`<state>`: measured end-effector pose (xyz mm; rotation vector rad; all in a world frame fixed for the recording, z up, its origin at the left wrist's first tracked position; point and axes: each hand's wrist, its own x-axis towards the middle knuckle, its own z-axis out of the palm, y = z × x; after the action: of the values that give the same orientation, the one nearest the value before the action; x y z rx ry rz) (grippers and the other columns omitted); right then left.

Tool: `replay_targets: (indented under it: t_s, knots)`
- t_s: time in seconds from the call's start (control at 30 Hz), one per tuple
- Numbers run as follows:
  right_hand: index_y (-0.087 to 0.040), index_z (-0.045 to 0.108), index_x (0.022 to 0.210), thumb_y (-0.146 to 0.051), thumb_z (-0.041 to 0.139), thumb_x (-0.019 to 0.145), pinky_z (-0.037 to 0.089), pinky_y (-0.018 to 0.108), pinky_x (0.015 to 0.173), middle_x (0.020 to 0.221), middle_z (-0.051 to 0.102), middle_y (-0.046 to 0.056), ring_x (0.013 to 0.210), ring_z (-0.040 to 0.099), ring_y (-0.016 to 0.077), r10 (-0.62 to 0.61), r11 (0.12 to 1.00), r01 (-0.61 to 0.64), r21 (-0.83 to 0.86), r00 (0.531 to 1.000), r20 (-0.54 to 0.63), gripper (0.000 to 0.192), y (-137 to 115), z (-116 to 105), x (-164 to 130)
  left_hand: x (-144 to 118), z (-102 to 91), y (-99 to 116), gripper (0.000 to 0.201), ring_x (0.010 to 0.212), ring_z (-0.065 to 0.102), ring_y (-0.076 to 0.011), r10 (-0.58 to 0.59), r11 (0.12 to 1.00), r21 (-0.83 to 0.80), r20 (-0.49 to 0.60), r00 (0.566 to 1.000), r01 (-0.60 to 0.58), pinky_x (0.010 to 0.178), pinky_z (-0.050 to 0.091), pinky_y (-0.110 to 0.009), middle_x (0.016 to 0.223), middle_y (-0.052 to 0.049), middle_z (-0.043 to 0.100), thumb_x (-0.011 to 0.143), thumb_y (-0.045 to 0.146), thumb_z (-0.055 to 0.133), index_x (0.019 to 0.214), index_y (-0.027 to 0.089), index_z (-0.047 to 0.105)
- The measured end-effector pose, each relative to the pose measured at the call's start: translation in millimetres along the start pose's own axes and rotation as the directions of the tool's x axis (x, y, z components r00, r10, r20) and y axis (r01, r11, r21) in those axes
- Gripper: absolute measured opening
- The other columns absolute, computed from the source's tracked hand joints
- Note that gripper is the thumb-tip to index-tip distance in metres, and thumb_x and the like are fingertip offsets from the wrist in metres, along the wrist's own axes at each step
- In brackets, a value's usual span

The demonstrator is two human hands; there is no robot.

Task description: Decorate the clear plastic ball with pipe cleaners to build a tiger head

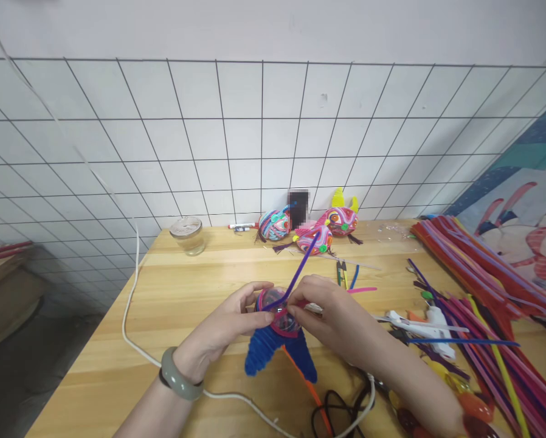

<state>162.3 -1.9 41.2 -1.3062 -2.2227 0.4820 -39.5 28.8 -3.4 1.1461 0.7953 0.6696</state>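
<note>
A clear ball [272, 298] trimmed with pipe cleaner is held directly between the two hands, above the near half of a wooden table [118, 359]. Its left side is cupped by the curled fingers of the left hand [236, 311], with the thumb laid against the near face. At its right side the right hand [321, 304] is placed with thumb and fingertips drawn together in a narrow pinch; exactly what is caught between them cannot be told. From beside that pinch a purple pipe cleaner [302, 267] is bent across the ball and angled upward, away from the hands. Below the ball, two pointed blue fins [261, 351] are spread, with an orange strip [316, 395] seen between and beneath them. A grey-green bangle [180, 374] is worn on the left wrist. Nearer the table's front edge, a white cord [241, 398] and a looped black cable [334, 417] are seen. To the right, a white glue gun [432, 328] is laid beside loose pipe cleaners [480, 359]. Farther back, three striped, fish-like figures [316, 240] are grouped near the tiled wall [241, 140], and a glass cup [193, 243] is set at the left.
</note>
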Motion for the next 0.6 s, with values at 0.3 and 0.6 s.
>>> replay_targets:
  t_s: [0.3, 0.6]
  knots:
    - [-0.020, 0.061, 0.076, -0.015, 0.055, 0.086, 0.042, 0.031, 0.074, 0.077, 0.062, 0.002, 0.076, 0.055, 0.0169, -0.003, 1.000, 0.003, 0.001, 1.000, 0.012, 0.012, 3.0, 2.5, 1.1, 1.1, 0.5, -0.7, 0.052, 0.115, 0.054, -0.0286, -0.013, 1.000, -0.009, 0.000, 1.000, 0.013, 0.096, 0.040, -0.042, 0.122, -0.010, 0.061, 0.073, 0.025, 0.073, 0.121, 0.022, 0.053]
    - [-0.020, 0.061, 0.076, -0.014, 0.055, 0.086, 0.042, 0.031, 0.073, 0.077, 0.062, 0.002, 0.077, 0.055, 0.0175, 0.007, 1.000, -0.007, 0.010, 1.000, 0.022, 0.013, 2.3, 2.2, -0.1, 2.8, -0.2, -0.9, 0.054, 0.118, 0.051, -0.0280, -0.017, 1.000, 0.010, -0.004, 1.000, 0.017, 0.097, 0.039, -0.041, 0.126, -0.011, 0.059, 0.073, 0.022, 0.072, 0.123, 0.021, 0.051]
